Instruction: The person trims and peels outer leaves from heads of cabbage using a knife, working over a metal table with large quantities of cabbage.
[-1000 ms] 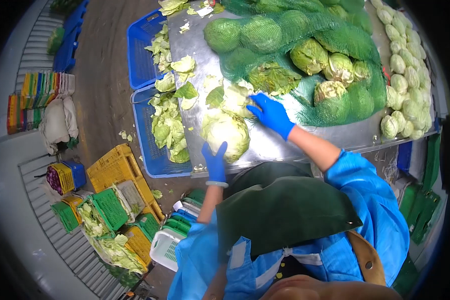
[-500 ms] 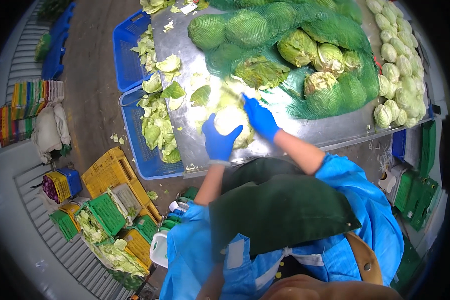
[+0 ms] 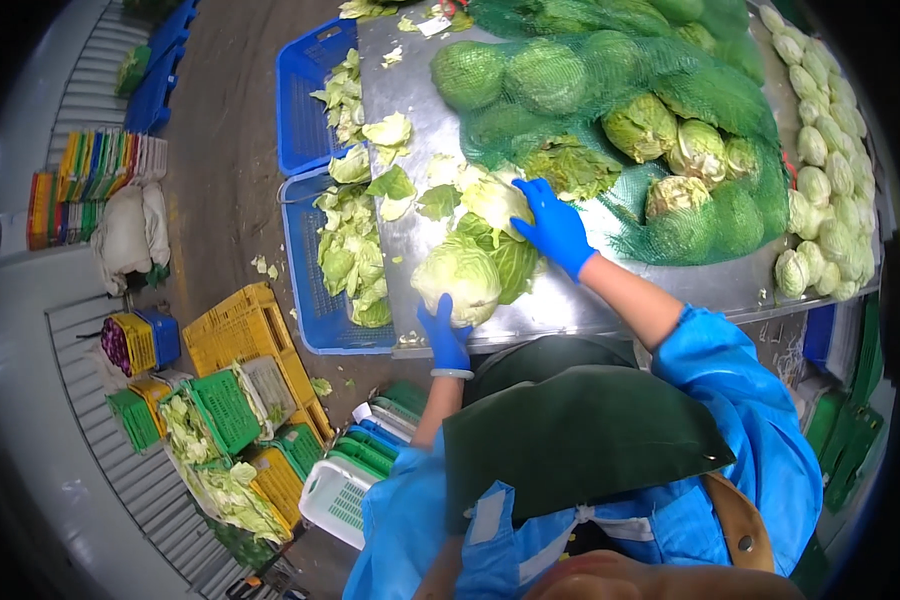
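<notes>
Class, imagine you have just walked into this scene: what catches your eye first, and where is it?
First, the two bright blue gloves: the left hand steadies a pale cabbage head at the steel table's near edge, the right hand presses loose leaves behind it. Beyond lies a green net sack of cabbages; blue crates of trimmings stand left.

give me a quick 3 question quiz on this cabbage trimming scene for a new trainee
1. True or false: the left hand rests on the near side of the cabbage head at the front of the metal table.
2. What does the right hand touch?
A. a yellow crate
B. loose outer leaves
C. the green net sack
3. Fill in: the trimmed leaves lie in a ____ crate left of the table.

Key: 1 true; 2 B; 3 blue
</notes>
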`<state>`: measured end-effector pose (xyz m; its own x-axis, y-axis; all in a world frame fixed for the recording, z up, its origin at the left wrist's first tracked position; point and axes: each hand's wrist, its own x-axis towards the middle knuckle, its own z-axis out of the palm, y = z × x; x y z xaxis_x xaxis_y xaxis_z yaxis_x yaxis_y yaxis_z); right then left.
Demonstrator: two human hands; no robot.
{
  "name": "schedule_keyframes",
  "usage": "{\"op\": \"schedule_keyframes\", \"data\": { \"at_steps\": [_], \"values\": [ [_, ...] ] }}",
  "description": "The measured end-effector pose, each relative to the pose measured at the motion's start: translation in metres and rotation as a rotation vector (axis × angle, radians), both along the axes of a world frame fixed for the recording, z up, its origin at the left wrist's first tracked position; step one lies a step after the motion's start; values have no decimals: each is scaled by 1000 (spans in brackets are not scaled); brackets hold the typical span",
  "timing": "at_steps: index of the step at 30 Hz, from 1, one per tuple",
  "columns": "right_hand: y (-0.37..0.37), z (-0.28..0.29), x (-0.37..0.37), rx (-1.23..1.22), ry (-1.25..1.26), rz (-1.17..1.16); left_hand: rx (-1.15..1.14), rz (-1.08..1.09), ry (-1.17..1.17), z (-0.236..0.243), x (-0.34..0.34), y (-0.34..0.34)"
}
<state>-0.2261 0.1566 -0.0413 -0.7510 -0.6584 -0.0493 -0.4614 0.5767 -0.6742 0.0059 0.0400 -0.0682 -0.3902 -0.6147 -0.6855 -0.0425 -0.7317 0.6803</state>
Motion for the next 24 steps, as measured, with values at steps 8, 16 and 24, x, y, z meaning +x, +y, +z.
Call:
{"op": "schedule_keyframes", "data": {
  "at_steps": [8, 16, 24],
  "values": [
    [-1, 3, 45, -174, -303, 143, -456, -651, -356, -3, 14, -39],
    [15, 6, 13, -31, -352, 181, -959, -976, -32, 18, -45, -44],
    [8, -47, 5, 24, -253, -35, -1251, -785, -182, 11, -50, -16]
  ]
}}
